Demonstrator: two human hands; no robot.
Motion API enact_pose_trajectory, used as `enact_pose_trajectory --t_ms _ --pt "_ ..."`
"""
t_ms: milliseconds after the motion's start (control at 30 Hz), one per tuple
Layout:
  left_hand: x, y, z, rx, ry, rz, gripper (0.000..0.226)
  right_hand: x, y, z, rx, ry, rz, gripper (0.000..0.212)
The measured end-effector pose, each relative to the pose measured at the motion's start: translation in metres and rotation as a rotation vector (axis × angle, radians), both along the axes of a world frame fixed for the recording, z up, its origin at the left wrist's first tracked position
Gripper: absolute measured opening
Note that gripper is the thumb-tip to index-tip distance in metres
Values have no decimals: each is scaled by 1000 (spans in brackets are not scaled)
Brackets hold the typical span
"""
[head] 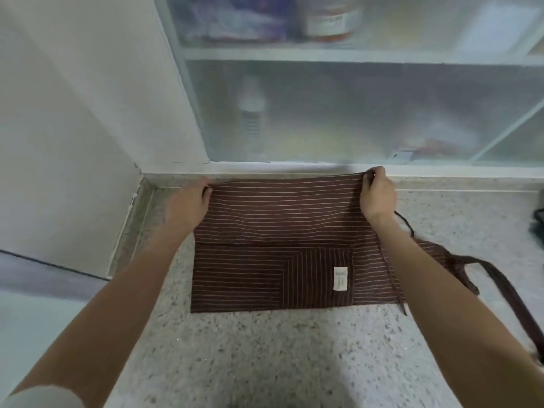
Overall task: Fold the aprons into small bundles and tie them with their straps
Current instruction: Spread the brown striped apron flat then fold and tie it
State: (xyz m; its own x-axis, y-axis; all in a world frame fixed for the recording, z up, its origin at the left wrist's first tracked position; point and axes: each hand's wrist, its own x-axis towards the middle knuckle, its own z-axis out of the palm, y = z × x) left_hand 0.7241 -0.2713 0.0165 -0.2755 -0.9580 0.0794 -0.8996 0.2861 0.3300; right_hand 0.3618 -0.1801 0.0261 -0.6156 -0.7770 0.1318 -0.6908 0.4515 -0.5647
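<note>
Lying flat on the speckled desk (265, 363), against the back ledge: the brown striped apron (279, 231), pocket and white label (340, 278) facing up. Pinching the far left corner with the left hand (188, 201), fingers curled over the hem; gripping the far right corner with the right hand (376, 192), fingers (371, 174) closed around the cloth edge. Trailing off to the right across the desk: the straps (500, 278), well clear of the fold so far.

Judging the step as drawing the far edge toward the near hem. Worth keeping both corners level and the top edge taut, lowering them evenly onto the near corners, then smoothing outward. Worth leaving the straps free outside the layers, since needing them later for tying. Risking a skewed bundle if one corner is leading.
</note>
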Motion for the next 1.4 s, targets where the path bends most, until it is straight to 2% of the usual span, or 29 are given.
enact_pose_trajectory --t_ms 100,267,500,833,967,1033,1100,1167,1200,1233,1300,1400 --pt "-7 -31 -24 85 -2 -16 27 -5 -32 -27 76 -32 -22 24" --pt "-16 -61 -64 115 -80 -19 24 -10 -56 -70 267 -6 52 22" --pt "-17 -69 -98 184 -134 -61 27 -17 -63 -107 412 199 202 24" --pt "-8 -82 -115 108 -108 40 25 -14 -77 -120 484 347 116 28" --pt "-12 -83 -118 77 -111 68 20 -9 -80 -118 471 289 0 28" --pt "-13 -81 -120 26 -120 64 14 -8 -81 -118 469 268 -25 28" --pt "-13 -77 -121 -132 -121 28 10 -6 -77 -119 428 241 -25 29" --pt "-19 -68 -118 -293 -97 -29 10 -4 -68 -119 315 194 0 30" --pt "-25 -61 -116 -308 -65 -79 13 -4 -60 -120 246 192 34 33" --pt "-32 -52 -113 -267 -29 -138 20 -2 -50 -121 193 213 74 36" --pt "-51 -29 -106 -63 -19 -253 41 3 -24 -124 134 255 133 40" --pt "-74 6 -108 245 -145 -352 78 22 25 -128 215 282 172 40"
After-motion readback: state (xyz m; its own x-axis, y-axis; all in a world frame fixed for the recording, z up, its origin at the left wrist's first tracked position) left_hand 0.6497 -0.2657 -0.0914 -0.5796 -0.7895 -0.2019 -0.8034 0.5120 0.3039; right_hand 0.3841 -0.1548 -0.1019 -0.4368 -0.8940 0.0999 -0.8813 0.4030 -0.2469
